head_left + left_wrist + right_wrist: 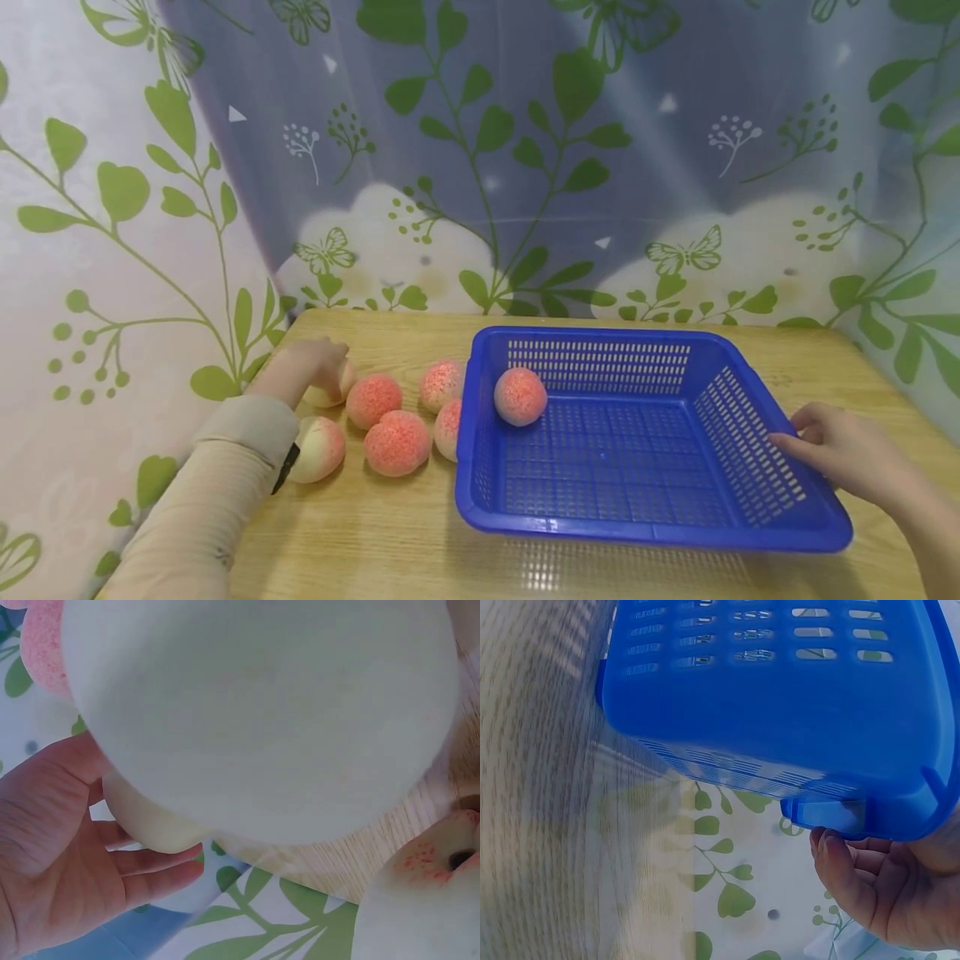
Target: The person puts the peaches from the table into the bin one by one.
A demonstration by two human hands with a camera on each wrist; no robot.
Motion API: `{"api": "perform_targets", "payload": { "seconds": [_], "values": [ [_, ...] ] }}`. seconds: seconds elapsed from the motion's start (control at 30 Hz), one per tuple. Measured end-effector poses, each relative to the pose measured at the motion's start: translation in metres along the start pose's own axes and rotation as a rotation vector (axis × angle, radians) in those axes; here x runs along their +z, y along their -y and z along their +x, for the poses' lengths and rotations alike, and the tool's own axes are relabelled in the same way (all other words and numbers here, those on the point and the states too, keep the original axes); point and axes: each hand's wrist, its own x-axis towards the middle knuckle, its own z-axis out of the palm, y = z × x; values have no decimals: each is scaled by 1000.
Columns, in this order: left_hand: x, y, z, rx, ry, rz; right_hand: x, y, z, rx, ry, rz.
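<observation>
At the far left of the table, my left hand point(318, 360) reaches over a pale cream peach point(335, 389). In the left wrist view its fingers curl around that peach point(154, 817); a larger-looking pale peach point(262, 727) close to the camera hides the thumb. My right hand point(847, 450) grips the right rim of a blue plastic basket point(600, 531), thumb on the inside. The right wrist view shows the fingers point(836, 862) at the basket's rim from outside. Inside the basket, one pink speckled peach point(521, 396) lies by the left wall.
A cream-and-pink peach point(318, 450) lies near my left wrist. Pink peaches point(397, 443) sit between it and the basket, one partly hidden by the basket's left wall. The wooden table point(360, 533) ends at a leaf-printed curtain point(525, 167) behind and at the left.
</observation>
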Motion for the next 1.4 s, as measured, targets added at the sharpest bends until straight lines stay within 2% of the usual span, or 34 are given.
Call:
{"api": "perform_targets", "payload": {
  "seconds": [0.13,0.2,0.3,0.47,0.53,0.6,0.73,0.83,1.13,1.4],
  "values": [
    [2,3,0,1,-9,-1,0,1,1,2,4,8],
    [3,5,-1,7,-37,-8,0,1,0,7,8,13],
    [3,6,0,41,-118,-7,1,0,0,12,8,16],
    [-6,9,3,126,-323,101,1,-1,1,8,0,15],
    [-11,10,3,141,-370,114,2,-3,1,8,-6,9],
    [-15,11,2,139,-370,64,2,-5,0,6,-9,5],
    [-24,10,-4,94,-287,-51,2,-8,1,13,-4,-2],
    [-32,6,-8,76,-265,-106,3,-9,3,13,0,-2],
    [-47,-17,-12,121,-391,-152,4,-10,3,-8,-15,-1],
    [-56,-35,-16,206,-469,-167,3,-8,1,-10,-17,-3]
  ]
}}
